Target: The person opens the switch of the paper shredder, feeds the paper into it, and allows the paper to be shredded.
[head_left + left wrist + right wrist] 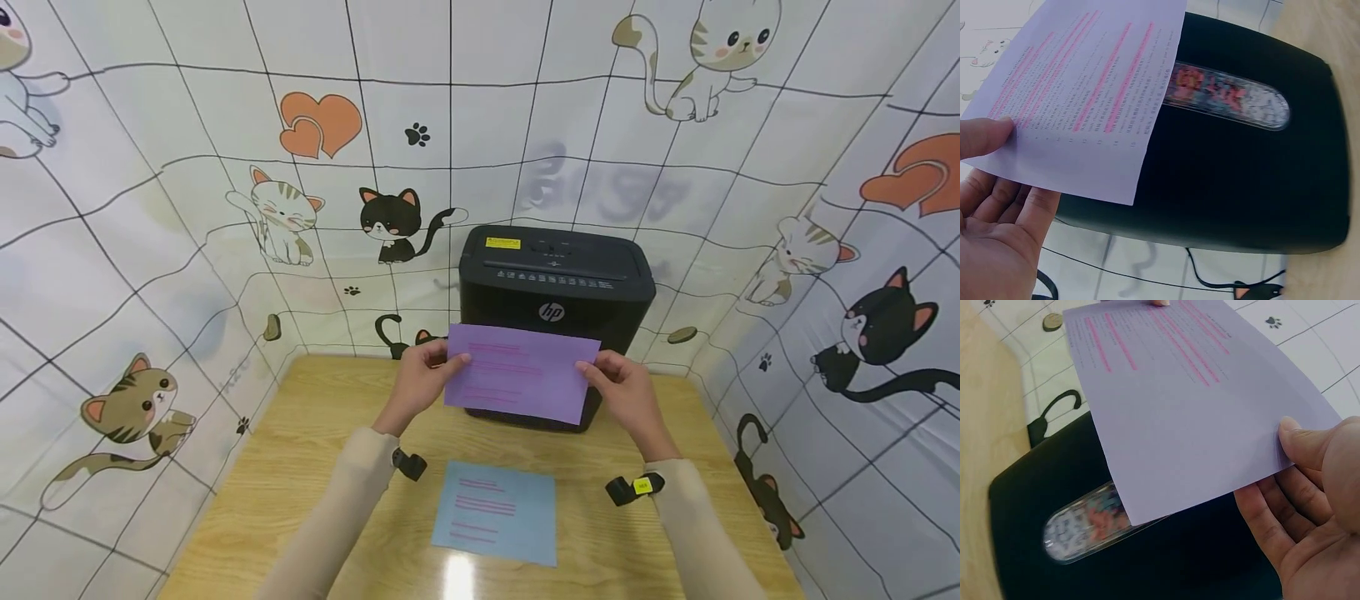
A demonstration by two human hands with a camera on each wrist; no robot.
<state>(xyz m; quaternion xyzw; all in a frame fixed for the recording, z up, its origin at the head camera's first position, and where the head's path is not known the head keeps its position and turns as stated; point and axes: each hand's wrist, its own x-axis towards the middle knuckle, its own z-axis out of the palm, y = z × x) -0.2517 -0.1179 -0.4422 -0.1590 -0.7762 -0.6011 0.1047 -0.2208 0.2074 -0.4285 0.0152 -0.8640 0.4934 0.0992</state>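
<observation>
We see both hands holding a purple sheet of paper up in the air in front of a black HP paper shredder. The left hand pinches the sheet's left edge, thumb on top and the other fingers lying nearly straight beneath it. The right hand grips the right edge the same way, thumb pressed on the upper face and its fingers spread underneath. The sheet carries lines of small print, several marked in pink, and it hangs level between the hands, covering the lower front of the shredder in the head view.

From the wrist views we find the sheet partly over the shredder's clear window, behind which lie shredded bits in mixed colours. A black cable runs from the machine's foot.

The shredder stands at the far end of a wooden surface, against a cloth backdrop printed with cats, hearts and paw prints. A blue sheet of paper, also bearing pink-marked lines, lies flat on the surface between the forearms, well apart from the purple one.
</observation>
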